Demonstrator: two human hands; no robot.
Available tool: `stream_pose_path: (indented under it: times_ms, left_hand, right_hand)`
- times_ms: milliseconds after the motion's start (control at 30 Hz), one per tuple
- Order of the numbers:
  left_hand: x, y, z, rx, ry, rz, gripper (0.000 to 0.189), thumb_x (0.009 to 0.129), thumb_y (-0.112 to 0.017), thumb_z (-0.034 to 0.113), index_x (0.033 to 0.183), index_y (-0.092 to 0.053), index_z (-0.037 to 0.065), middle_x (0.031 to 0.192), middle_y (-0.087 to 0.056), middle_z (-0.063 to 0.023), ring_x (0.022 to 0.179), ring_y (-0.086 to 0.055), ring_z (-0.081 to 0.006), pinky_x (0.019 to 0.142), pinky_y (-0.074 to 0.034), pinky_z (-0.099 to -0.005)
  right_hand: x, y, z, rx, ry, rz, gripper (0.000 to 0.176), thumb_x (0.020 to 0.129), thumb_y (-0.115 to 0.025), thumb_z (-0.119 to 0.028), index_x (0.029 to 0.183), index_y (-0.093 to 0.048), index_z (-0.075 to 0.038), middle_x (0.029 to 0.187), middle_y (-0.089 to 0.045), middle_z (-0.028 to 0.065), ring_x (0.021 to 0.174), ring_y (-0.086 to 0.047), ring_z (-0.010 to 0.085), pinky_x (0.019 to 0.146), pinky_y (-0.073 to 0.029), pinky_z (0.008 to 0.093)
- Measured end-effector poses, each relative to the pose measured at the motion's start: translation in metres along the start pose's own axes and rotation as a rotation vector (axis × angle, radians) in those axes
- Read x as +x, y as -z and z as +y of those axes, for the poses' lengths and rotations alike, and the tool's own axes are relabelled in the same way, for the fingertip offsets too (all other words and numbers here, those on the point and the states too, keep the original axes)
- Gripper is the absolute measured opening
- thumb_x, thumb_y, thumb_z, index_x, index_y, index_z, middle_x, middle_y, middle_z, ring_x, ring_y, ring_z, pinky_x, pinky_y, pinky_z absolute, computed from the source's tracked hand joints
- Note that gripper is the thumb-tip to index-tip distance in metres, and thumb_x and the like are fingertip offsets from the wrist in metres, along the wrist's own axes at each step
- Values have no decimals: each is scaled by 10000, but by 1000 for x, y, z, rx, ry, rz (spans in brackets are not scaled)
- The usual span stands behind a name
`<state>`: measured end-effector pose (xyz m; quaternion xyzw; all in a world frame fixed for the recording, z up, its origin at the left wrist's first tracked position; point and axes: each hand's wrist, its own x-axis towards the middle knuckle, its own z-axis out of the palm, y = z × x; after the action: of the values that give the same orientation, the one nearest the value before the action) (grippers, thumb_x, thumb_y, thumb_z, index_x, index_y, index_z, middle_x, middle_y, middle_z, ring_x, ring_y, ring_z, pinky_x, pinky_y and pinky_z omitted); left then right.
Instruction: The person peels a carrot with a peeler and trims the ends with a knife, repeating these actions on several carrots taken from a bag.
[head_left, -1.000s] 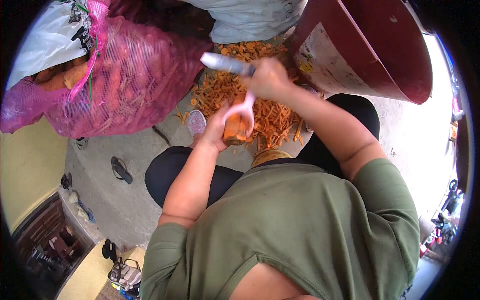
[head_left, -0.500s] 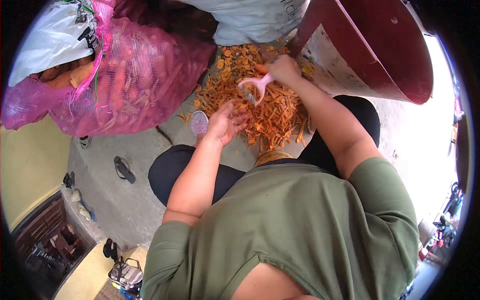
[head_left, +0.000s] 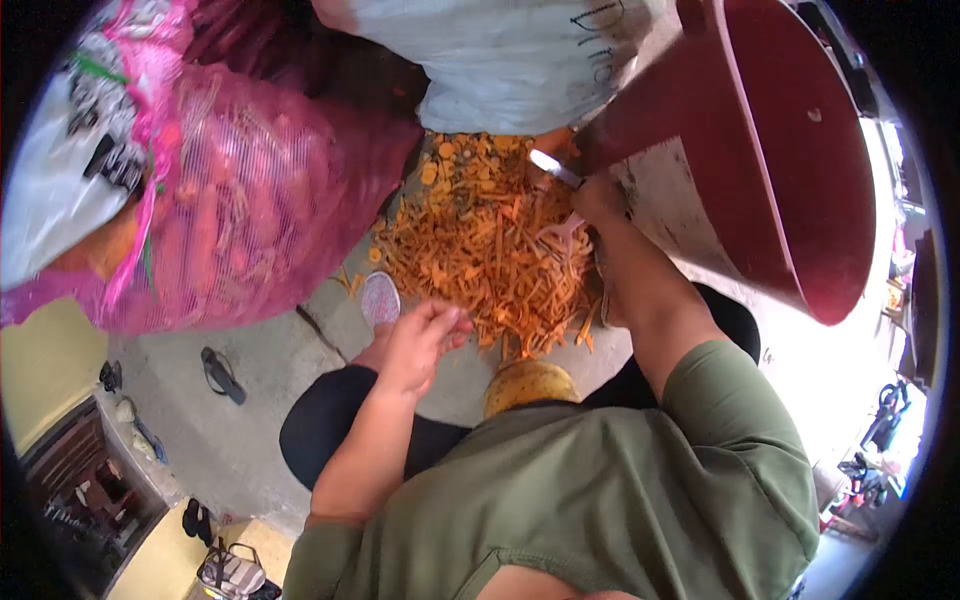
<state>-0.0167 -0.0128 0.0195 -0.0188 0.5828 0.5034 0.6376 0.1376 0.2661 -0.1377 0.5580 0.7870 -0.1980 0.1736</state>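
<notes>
My right hand (head_left: 600,203) is closed around a pink peeler (head_left: 566,230), whose head points down over the pile. A shiny knife blade (head_left: 554,168) also sticks out from the same hand, to the left. Beneath lies a heap of orange carrot peelings (head_left: 490,240), with round cut slices (head_left: 440,165) at its far side. My left hand (head_left: 425,340) hangs over the near left edge of the heap, fingers loosely bent, with nothing visible in it.
A pink mesh sack of carrots (head_left: 260,200) stands on the left. At the back is a white sack (head_left: 520,70). A large dark red tub (head_left: 820,180) leans on the right. A yellow round object (head_left: 530,385) sits between my legs, and a flip-flop (head_left: 222,376) lies on the floor.
My right hand has moved right toward the red tub, and the knife blade now shows clearly. The left hand has drawn back toward me, its fingers more bent. The view has shifted.
</notes>
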Motion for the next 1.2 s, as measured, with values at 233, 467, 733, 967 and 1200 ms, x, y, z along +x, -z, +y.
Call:
stream_pose_path:
  times_ms: [233, 467, 733, 967, 1200]
  left_hand:
    - [10, 13, 14, -184, 55, 43, 123, 831, -450, 158, 886, -480, 53, 902, -529, -65, 833, -522, -184, 730, -416, -323]
    - [20, 29, 21, -257, 113, 101, 124, 838, -445, 137, 902, -485, 39, 924, -527, -56, 850, -513, -147, 737, -409, -288]
    - [19, 29, 25, -266, 111, 99, 154, 848, -428, 140, 935, -471, 20, 938, -516, -63, 857, -510, -153, 758, -408, -290]
    - [11, 18, 16, 60, 4, 94, 199, 842, -429, 138, 999, -474, 25, 920, -500, -39, 854, -494, -137, 720, -414, -275]
    - [27, 9, -14, 266, -344, 275, 304, 836, -461, 182, 1091, -412, 24, 935, -484, -37, 861, -462, -96, 728, -386, -242]
  right_hand:
    - [74, -26, -48, -383, 286, -48, 217, 728, -527, -181, 916, -570, -82, 819, -599, 83, 774, -577, 245, 625, -460, 364]
    - [133, -57, -60, -582, 387, -165, 218, 767, -467, -192, 903, -612, -105, 863, -605, 93, 841, -578, 236, 713, -423, 428]
    - [158, -84, -45, -541, 502, -59, 220, 752, -475, -172, 916, -567, -58, 884, -582, 102, 810, -566, 258, 674, -459, 376]
    - [91, -18, -80, 2, 520, -171, 394, 590, -624, -361, 786, -608, -20, 764, -607, 131, 707, -588, 262, 618, -461, 337]
    - [-4, -8, -113, 673, 488, -683, 525, 525, -670, -439, 707, -593, 48, 667, -572, 113, 544, -526, 195, 517, -429, 311]
